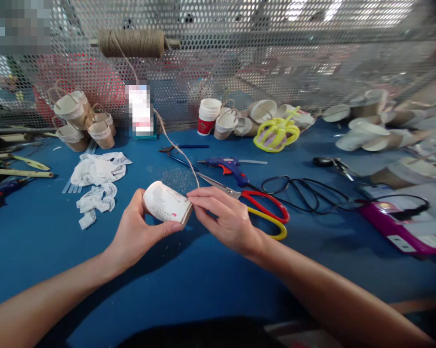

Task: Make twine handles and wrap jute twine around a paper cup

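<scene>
A white paper cup (167, 203) with small print lies tilted on its side in the air, my left hand (140, 224) wrapped around it with the thumb along its lower side. My right hand (223, 215) pinches the jute twine (178, 149) against the cup's right end, where some twine is wound around the edge. That twine runs up past a phone to a spool (131, 43) on a rod. Just right of my right hand lie scissors (265, 210) with one red and one yellow handle, partly hidden by it.
A blue glue gun (227, 166) and pliers (178, 152) lie beyond my hands. Twine-wrapped cups (71, 108) stand at the back left, near crumpled white lace (100, 169). Stacked paper cups (208, 116) and a yellow basket-like piece (276, 133) are at the back. A purple device (399, 224) sits right.
</scene>
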